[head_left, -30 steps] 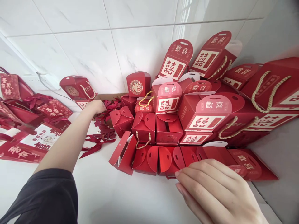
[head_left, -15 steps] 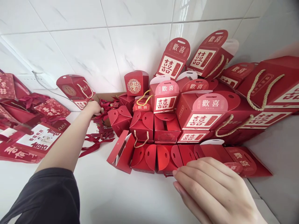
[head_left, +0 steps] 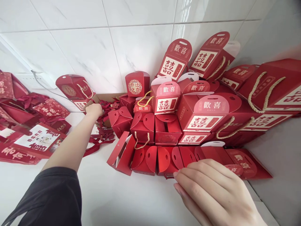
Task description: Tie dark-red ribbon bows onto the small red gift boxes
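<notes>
My left hand [head_left: 94, 111] reaches to the tangle of dark red ribbons [head_left: 109, 106] in an open cardboard box [head_left: 100, 98] by the wall. It is closed; its fingertips are hidden, so what they hold, if anything, I cannot make out. More red ribbon [head_left: 100, 146] trails out over the white surface below. My right hand [head_left: 211, 188] hovers in front of the lowest row of red gift boxes [head_left: 169, 160], fingers curved and pressed together, thumb beneath, with nothing showing at its fingertips. Beside my left hand stands a red gift box with rope handles [head_left: 72, 86].
Stacked red gift boxes [head_left: 209, 110] fill the right side up against the tiled wall [head_left: 80, 47]. Red bags and printed cards [head_left: 39, 138] lie at the left. A cable [head_left: 49, 90] runs from a wall socket behind them. White tabletop [head_left: 113, 194] spreads in front.
My left hand has turned slightly and shifted a little right and down; its fingertips are now hidden behind the knuckles. My right hand is almost unmoved.
</notes>
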The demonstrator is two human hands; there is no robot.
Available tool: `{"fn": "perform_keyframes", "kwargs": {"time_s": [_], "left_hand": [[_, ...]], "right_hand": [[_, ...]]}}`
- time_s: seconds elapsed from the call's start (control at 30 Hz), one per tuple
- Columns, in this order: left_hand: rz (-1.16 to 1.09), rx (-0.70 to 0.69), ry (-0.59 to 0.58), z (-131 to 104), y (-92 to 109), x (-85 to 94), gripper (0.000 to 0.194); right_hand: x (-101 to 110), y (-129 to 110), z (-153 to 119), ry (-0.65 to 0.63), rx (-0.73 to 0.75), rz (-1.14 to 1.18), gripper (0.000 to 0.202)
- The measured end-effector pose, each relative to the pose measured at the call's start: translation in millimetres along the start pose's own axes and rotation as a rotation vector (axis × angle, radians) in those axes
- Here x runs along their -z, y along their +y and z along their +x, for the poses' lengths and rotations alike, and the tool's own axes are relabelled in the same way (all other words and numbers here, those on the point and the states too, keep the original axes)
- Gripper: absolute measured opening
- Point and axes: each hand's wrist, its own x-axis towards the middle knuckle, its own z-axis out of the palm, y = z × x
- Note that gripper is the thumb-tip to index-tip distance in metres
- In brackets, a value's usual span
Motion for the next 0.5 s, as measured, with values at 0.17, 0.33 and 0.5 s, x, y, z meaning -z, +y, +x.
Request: {"fn": "perform_keyframes", "kwargs": {"time_s": [0.17,0.33,0.5], "left_hand": [[-0.042,-0.024,0.130,5.3,-7.5,36.5,0.035],[-0.165,-0.097,0.265,6.3,-9.7,62.9,0.036],[-0.304,-0.122,0.290,1.8,-6.3,52.7,0.045]], "right_hand": [[-1.7,2.0,-0.7,-0.003,-0.007,-0.003,0.007],[-3.6,2.2,-0.9,-0.002,0.010,-0.012,0.007],[-2.3,1.4,0.8,-0.002,0.012,-0.026,0.009]]}}
